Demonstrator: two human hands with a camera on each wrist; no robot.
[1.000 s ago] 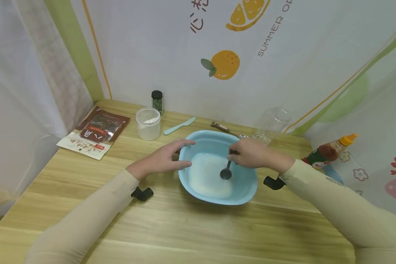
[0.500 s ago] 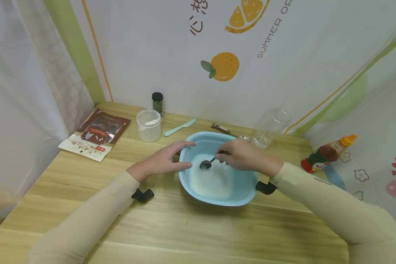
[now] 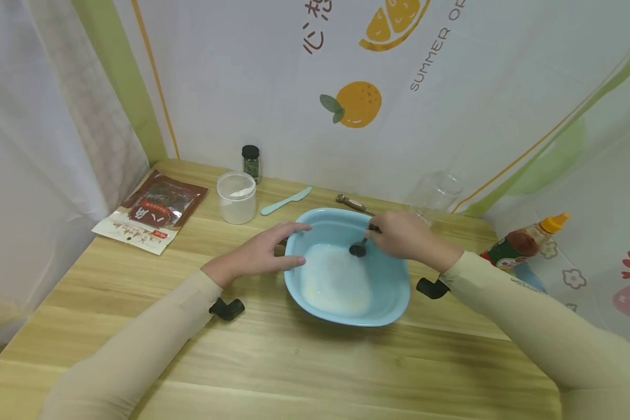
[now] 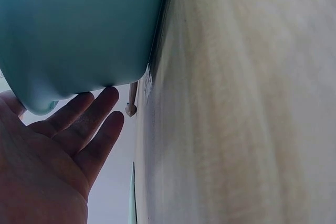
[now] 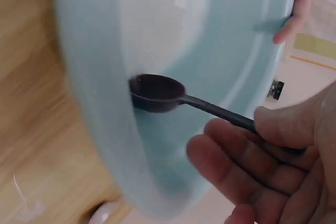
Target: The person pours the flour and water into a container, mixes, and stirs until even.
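My right hand pinches the handle of a dark spoon between thumb and fingers. The spoon's bowl is inside a light-blue basin, near its right side wall. A milky white layer covers the basin's bottom. At the left rim rests my left hand, its thumb and index finger stretched over the edge. In the left wrist view, its other fingers lie nearly straight with their tips against the basin's outer wall.
Behind the basin are a clear tub with white powder, a black-capped jar, a light-green knife and a brown-handled utensil. A brown food packet lies left. Right stand a clear container and a sauce bottle.
The spoon swept left across the basin, then back right toward the far right wall, my right hand moving with it. My left hand stayed at the rim.
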